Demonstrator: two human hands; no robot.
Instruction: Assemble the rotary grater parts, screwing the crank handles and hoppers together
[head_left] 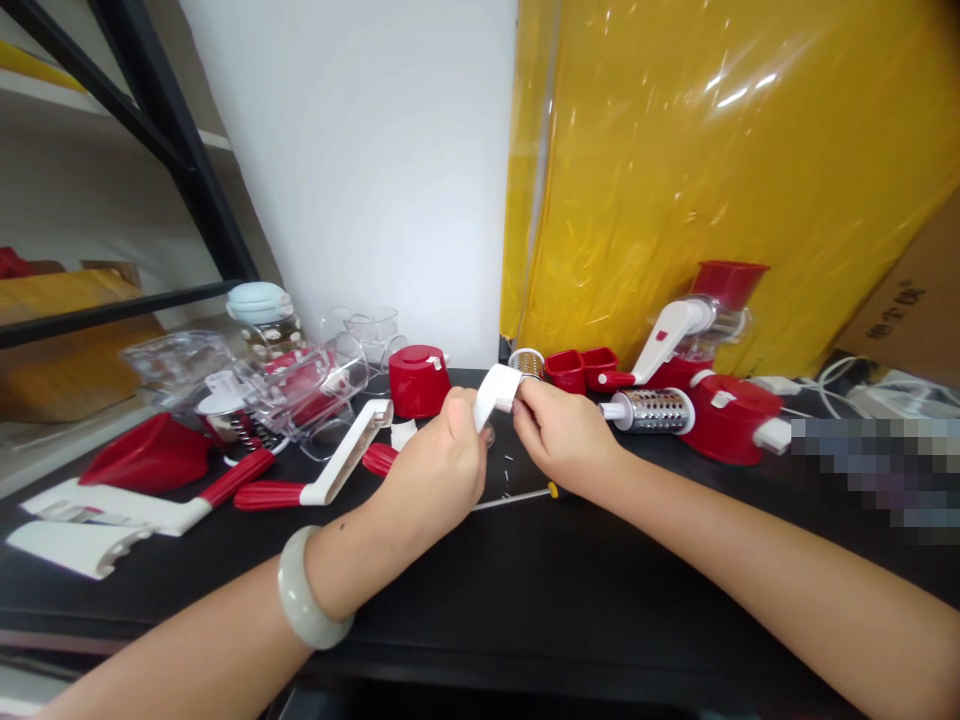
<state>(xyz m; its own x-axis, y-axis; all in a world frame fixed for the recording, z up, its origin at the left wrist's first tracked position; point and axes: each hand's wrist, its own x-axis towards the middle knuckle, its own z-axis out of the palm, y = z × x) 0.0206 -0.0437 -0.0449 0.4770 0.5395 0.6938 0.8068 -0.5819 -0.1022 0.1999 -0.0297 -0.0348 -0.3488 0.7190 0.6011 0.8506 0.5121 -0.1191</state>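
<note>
My left hand [442, 455] is closed around a white crank handle [495, 388], held above the middle of the black table. A red grip [379, 459] shows just left of that hand; I cannot tell whether it belongs to this handle. My right hand [559, 425] pinches the handle's upper end, its fingertips partly hidden. Below the hands lies a screwdriver [517, 497] with a yellow end, beside several small screws [508, 470]. Another crank handle [341, 470], white with a red grip, rests left of my left hand. Behind it stands a red base [418, 381].
At left are clear plastic housings [322, 385], a red hopper [150, 455], white handle parts [82, 545] and a blue-lidded bottle [262, 310]. At right stand an assembled rotary grater [705, 330], a metal grating drum [652, 410] and a red base [731, 420]. Yellow-wrapped packaging [712, 150] rises behind.
</note>
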